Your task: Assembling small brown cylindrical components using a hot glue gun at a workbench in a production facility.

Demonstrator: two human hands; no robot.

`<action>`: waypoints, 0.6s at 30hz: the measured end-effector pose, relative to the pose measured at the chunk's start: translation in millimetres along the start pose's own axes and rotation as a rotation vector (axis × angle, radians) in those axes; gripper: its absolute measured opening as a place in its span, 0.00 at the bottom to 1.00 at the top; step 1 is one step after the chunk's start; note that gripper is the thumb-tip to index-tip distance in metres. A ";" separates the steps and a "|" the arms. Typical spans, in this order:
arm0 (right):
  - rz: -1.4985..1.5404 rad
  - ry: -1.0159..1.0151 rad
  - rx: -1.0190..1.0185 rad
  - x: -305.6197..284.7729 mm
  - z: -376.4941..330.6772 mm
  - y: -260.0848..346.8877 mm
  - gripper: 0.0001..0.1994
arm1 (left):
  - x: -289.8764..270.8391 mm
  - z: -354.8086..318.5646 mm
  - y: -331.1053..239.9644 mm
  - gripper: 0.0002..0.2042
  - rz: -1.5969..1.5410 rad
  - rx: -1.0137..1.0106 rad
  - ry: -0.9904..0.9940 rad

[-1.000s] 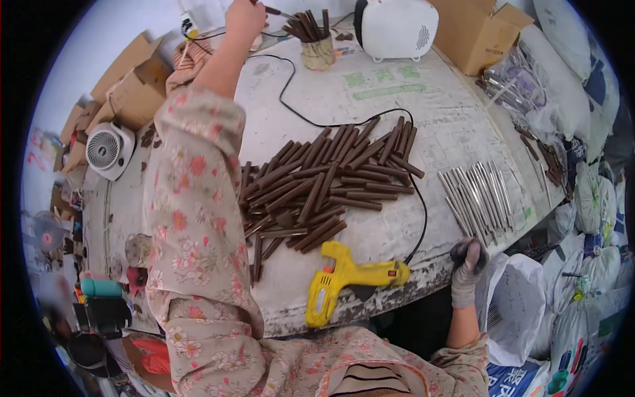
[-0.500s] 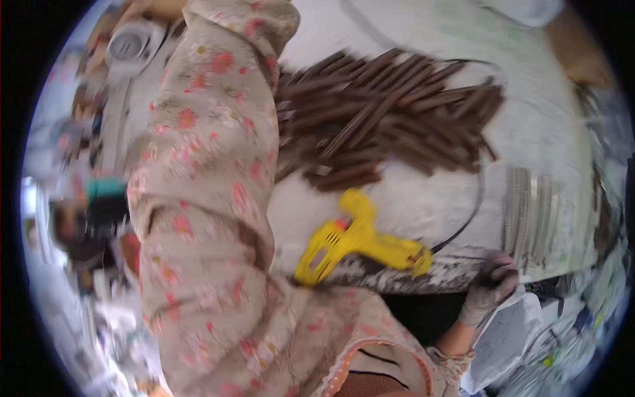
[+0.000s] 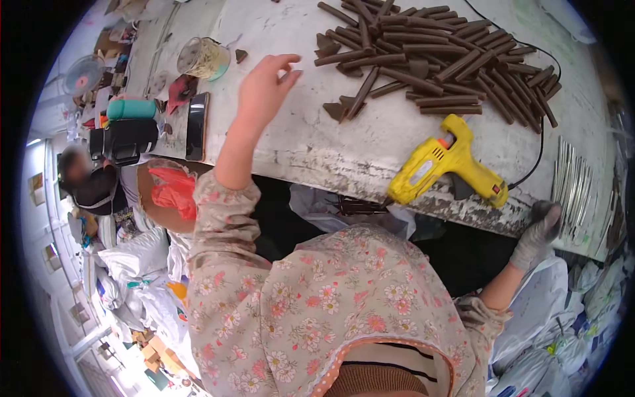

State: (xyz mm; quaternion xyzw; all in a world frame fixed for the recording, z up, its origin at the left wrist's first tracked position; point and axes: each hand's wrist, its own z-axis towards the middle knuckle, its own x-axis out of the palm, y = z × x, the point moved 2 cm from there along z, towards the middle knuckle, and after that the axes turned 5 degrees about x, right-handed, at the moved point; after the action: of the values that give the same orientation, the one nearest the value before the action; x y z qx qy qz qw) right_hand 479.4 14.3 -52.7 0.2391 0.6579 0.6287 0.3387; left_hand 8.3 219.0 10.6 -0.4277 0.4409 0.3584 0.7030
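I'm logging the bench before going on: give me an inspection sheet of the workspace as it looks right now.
Surface: white worn table, chipped front edge.
Job's things: heap of brown sticks; yellow glue gun lying near the edge; row of thin grey rods.
Clutter: clear cup, dark phone, teal cylinder.
Hands: left hand bare, open above the table, holding nothing; right hand gloved, at the table edge by the rods.
Cables: black cord running from the gun.
Surroundings: white bags below; another person far left.
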 end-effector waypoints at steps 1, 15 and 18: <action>-0.058 0.001 0.008 -0.7 1.1 -5.3 0.18 | 2.4 -3.6 -4.8 0.11 -0.089 0.062 -0.060; -0.247 0.028 -0.114 -9.5 37.2 -52.5 0.13 | 18.9 -10.9 -36.9 0.16 -0.134 0.368 -0.005; -0.191 -0.018 -0.182 -10.4 40.7 -50.7 0.12 | 32.9 -12.2 -45.4 0.18 -0.224 0.484 0.088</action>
State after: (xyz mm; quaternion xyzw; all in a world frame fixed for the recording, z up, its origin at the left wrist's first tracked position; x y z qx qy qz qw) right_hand 522.2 28.9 -100.5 0.1493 0.6149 0.6485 0.4230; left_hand 56.1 194.8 -10.0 -0.3086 0.4938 0.1438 0.8002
